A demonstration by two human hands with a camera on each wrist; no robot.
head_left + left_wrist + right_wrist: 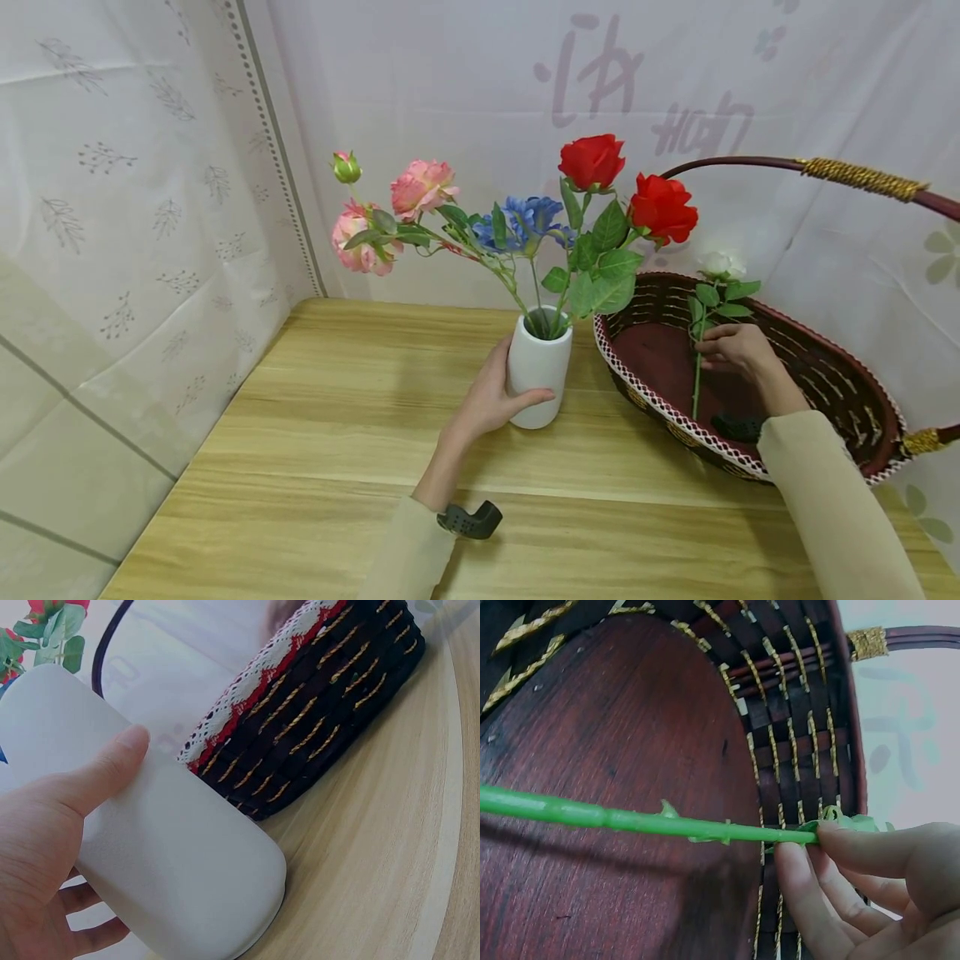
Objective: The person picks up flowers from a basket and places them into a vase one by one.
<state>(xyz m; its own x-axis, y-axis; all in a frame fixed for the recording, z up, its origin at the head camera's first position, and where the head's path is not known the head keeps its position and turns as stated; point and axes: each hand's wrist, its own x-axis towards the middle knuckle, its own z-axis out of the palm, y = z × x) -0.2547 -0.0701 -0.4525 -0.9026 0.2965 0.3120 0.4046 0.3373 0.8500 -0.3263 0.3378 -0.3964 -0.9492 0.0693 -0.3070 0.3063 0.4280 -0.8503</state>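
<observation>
My left hand (491,393) grips the side of a white vase (537,387) that stands on the table; in the left wrist view the thumb lies along its wall and the fingers wrap behind. Out of the vase rise pink flowers (423,190), a blue flower (525,223) and two red roses (592,162). Over the basket (626,379), my right hand (738,354) pinches the green stem (637,819) of a white rose (722,265) between thumb and fingers. The rose is upright, its bloom above the hand and its lower stem over the basket's dark red floor.
The woven basket's tall handle (862,177) arches over its right side, and white lace (247,694) runs along its rim. A patterned cloth (465,83) hangs behind the wooden table (352,417). Each wrist wears a black device (471,520).
</observation>
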